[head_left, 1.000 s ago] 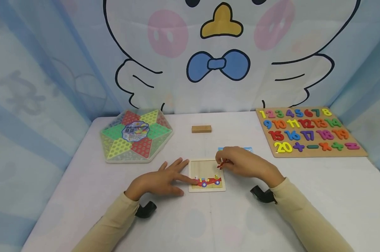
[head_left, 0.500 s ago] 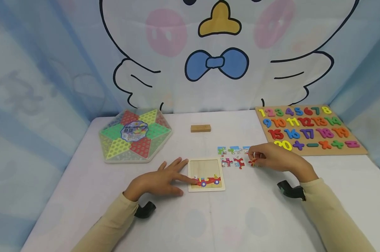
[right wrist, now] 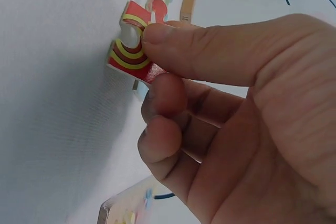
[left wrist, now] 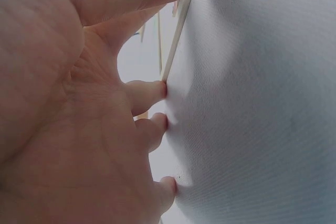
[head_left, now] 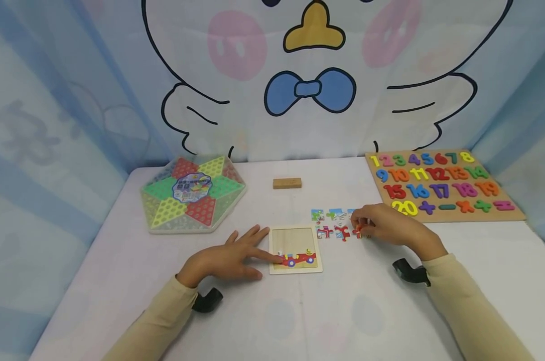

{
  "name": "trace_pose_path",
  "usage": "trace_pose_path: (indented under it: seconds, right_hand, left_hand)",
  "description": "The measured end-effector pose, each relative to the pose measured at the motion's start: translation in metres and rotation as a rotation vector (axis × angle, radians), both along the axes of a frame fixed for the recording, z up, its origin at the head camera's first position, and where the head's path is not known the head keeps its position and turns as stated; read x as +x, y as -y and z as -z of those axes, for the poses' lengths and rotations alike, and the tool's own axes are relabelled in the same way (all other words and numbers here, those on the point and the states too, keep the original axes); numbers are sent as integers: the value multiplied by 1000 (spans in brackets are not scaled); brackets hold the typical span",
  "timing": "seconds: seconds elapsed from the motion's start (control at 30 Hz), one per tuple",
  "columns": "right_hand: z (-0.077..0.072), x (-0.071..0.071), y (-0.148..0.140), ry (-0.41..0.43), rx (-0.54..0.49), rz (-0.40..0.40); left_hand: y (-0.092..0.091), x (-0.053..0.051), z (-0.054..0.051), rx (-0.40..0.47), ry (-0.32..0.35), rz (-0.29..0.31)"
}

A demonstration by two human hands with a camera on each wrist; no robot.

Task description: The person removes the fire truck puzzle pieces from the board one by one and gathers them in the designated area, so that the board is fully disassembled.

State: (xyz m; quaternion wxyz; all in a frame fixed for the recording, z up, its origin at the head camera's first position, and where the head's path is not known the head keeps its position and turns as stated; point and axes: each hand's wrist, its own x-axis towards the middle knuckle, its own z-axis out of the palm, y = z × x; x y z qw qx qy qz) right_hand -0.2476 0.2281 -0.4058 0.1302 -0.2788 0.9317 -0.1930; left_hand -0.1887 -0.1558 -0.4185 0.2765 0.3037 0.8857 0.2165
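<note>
My left hand (head_left: 229, 259) lies spread on the table, its index finger on the red car pieces (head_left: 301, 259) at the lower left of the wooden puzzle frame (head_left: 296, 272). In the left wrist view the fingertips of the left hand (left wrist: 105, 108) touch the cloth beside the frame's edge. My right hand (head_left: 392, 228), right of the frame, pinches a puzzle piece; in the right wrist view this red piece with yellow arcs (right wrist: 131, 59) is between thumb and finger of the right hand (right wrist: 226, 98). Several loose pieces (head_left: 342, 232) lie in two rows beside the frame.
A hexagonal board with coloured triangles (head_left: 193, 194) lies at the back left. Behind the frame is a small wooden block (head_left: 287, 183). At the back right, a number board (head_left: 448, 189) lies beyond the right hand.
My right hand has gone from above the frame to the right end of the loose pieces, then slightly back left. The red piece it held over the frame is no longer there. The left hand stays put.
</note>
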Motion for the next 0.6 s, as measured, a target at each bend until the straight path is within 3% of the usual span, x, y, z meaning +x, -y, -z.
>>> trace_pose_path:
  seconds: [0.23,0.6]
  right_hand:
    - [0,1,5,-23,39,53]
    - [2,1,6,-64,42,14]
  left_hand:
    - [2,-1,1,14,7,1]
    - [0,0,-1,0,5,3]
